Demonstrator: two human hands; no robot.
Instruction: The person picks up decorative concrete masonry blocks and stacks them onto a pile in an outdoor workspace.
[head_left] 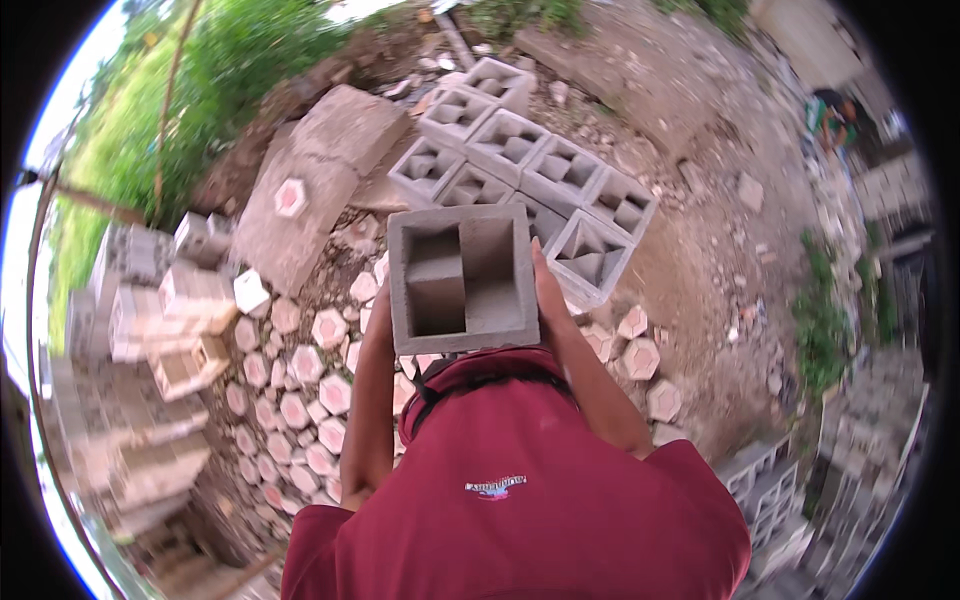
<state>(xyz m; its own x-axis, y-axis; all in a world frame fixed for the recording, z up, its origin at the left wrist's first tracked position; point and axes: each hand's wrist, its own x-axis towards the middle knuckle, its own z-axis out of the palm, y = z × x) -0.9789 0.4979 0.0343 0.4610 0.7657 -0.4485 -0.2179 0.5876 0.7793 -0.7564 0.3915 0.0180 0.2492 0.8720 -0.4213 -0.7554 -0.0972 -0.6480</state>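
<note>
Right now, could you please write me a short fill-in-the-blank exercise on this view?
1. The hollow block between the left hand and the right hand is coloured ____.
2. The shirt is dark ____.
3. The single paver on the broad slab has ____ sides.
4. The clustered blocks beyond stand with their openings facing ____.
Missing words: grey; red; six; upward.

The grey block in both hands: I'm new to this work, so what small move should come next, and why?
Perhaps ease the held block forward toward the hollow blocks grouped ahead: the left hand and right hand hold its opposite sides, and those blocks are of a similar grey, open-celled kind.
</note>
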